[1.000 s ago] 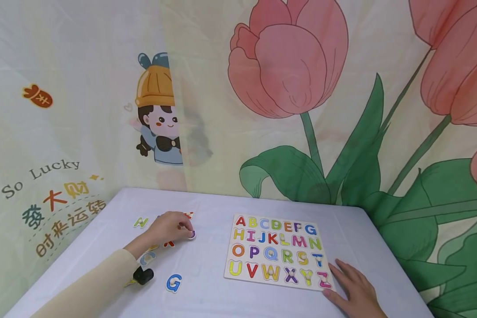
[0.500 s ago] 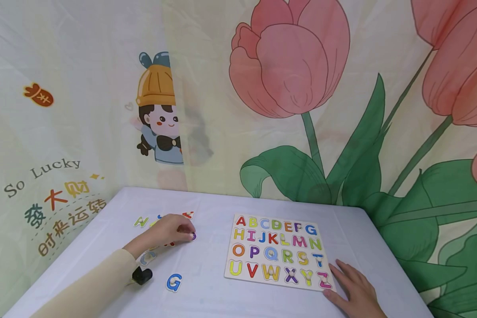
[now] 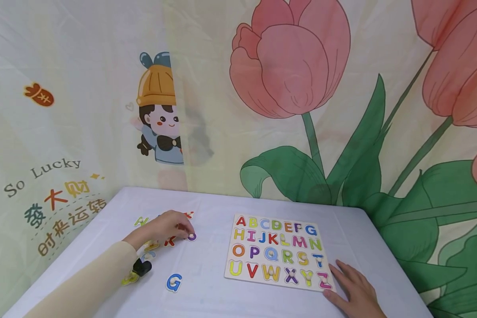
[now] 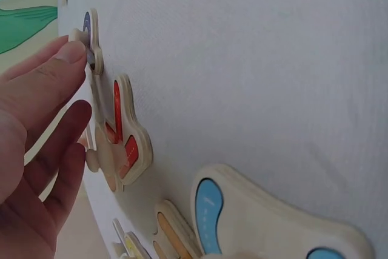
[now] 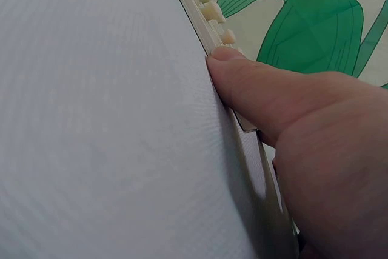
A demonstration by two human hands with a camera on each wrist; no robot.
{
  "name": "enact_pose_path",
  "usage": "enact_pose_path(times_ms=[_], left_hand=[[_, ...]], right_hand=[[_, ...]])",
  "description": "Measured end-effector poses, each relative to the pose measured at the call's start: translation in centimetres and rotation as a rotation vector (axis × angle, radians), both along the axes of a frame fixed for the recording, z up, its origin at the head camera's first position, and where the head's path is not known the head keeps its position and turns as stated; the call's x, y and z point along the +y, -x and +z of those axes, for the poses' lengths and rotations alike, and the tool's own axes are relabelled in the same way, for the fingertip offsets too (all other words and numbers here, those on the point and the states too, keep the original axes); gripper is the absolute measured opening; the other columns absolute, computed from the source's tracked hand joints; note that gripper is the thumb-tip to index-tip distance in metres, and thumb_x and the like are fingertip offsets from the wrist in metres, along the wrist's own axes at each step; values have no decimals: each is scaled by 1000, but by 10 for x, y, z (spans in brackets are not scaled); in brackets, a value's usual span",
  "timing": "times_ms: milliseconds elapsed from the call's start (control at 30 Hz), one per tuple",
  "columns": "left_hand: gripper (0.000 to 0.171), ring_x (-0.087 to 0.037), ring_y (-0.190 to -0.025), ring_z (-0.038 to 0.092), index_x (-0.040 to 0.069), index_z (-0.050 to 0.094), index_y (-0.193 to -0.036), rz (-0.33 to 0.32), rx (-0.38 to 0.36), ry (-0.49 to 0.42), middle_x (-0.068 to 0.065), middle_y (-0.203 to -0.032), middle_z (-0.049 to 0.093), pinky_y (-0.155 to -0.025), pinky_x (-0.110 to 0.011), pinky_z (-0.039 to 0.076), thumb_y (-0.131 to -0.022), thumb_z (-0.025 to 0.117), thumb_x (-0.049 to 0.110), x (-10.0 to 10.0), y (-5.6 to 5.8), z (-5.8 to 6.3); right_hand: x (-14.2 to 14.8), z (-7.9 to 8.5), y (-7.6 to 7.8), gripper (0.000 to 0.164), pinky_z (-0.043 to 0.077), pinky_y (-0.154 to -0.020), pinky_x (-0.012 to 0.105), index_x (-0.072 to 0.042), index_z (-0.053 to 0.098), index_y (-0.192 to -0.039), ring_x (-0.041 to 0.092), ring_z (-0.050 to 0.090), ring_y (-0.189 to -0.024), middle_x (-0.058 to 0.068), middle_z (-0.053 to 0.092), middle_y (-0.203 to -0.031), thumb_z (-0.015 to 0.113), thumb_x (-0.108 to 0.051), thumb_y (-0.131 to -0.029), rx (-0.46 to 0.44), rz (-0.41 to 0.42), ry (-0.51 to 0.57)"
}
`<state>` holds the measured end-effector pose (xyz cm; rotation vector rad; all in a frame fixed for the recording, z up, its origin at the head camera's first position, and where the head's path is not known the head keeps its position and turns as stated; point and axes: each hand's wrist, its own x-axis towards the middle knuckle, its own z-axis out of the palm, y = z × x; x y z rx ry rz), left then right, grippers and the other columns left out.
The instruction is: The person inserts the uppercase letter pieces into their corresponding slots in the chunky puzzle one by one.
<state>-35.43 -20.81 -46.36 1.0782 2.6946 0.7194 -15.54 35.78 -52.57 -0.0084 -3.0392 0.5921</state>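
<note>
On the left of the table, in the head view, my left hand [image 3: 168, 227] pinches a purple letter piece [image 3: 192, 237] by its small knob. The left wrist view shows thumb and fingertip at the knob of this purple piece [image 4: 96, 47], which stays at the table surface; its letter is partly covered. A red letter piece [image 4: 136, 150] lies just below those fingers. My right hand [image 3: 355, 285] rests at the lower right corner of the alphabet puzzle board [image 3: 278, 287], fingers along its side. Its thumb [image 5: 248, 83] touches the board's edge in the right wrist view.
A blue G piece [image 3: 174, 282] lies apart near the front. Other letter pieces, including a green one [image 3: 141, 221] and a light blue one [image 3: 148, 256], surround the left arm. A black object [image 3: 142, 267] is at the left sleeve. Several board letters carry knobs.
The left hand has shifted slightly left and up, showing more of the purple piece and the red piece beside it. The right hand and board have stayed still.
</note>
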Motion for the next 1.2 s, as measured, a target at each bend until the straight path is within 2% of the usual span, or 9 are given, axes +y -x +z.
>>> enact_pose_path(times_ms=[200, 333, 533, 567, 733, 900, 1200], left_hand=[[15, -4, -87, 61, 28, 83, -106, -9, -2, -6, 17, -99, 73, -84, -28, 54, -96, 80, 17, 1, 4, -8], [14, -5, -88, 61, 32, 82, -104, 29, -9, 6, 19, -97, 71, -86, -28, 53, -97, 80, 21, 3, 4, -9], [10, -9, -90, 61, 35, 81, -100, 92, 25, -36, 21, -95, 70, -88, -36, 51, -95, 82, 27, 14, 1, -7], [10, -9, -91, 62, 36, 81, -99, 100, 37, -42, 22, -93, 70, -91, -39, 52, -94, 83, 27, 18, 1, -7], [10, -5, -88, 62, 36, 82, -95, 129, 79, -51, 24, -88, 70, -91, -38, 51, -92, 85, 28, 42, -7, -11], [10, -5, -84, 59, 32, 83, -94, 143, 63, -81, 21, -88, 68, -80, -30, 49, -91, 86, 23, 73, -21, -13], [8, -6, -80, 56, 29, 83, -92, 151, 33, -145, 20, -83, 65, -77, -30, 46, -91, 86, 23, 129, -40, -20]], right_hand=[[0, -1, -1, 92, 28, -104, 87, -7, 54, -155, 51, 34, -142, 23, 42, -162, 74, -68, -88, 17, -6, 2], [-1, 0, -1, 91, 27, -104, 87, -6, 55, -154, 51, 34, -142, 23, 43, -161, 75, -66, -89, 36, -3, 9], [-1, -2, -2, 90, 29, -103, 87, -5, 57, -152, 50, 36, -141, 23, 45, -159, 76, -66, -88, 71, 4, 2], [-1, -3, -2, 90, 30, -103, 87, -5, 57, -152, 50, 36, -141, 23, 45, -159, 75, -66, -88, 73, 5, -1], [0, -2, -1, 91, 29, -103, 87, -6, 56, -153, 50, 35, -142, 23, 44, -160, 74, -67, -88, 54, 0, -1], [0, -2, -1, 91, 29, -104, 87, -7, 56, -153, 51, 35, -142, 23, 44, -161, 74, -68, -88, 35, -2, 2], [-1, -2, -2, 91, 29, -103, 87, -6, 55, -153, 52, 35, -142, 24, 43, -160, 74, -67, -89, 39, -4, -5]])
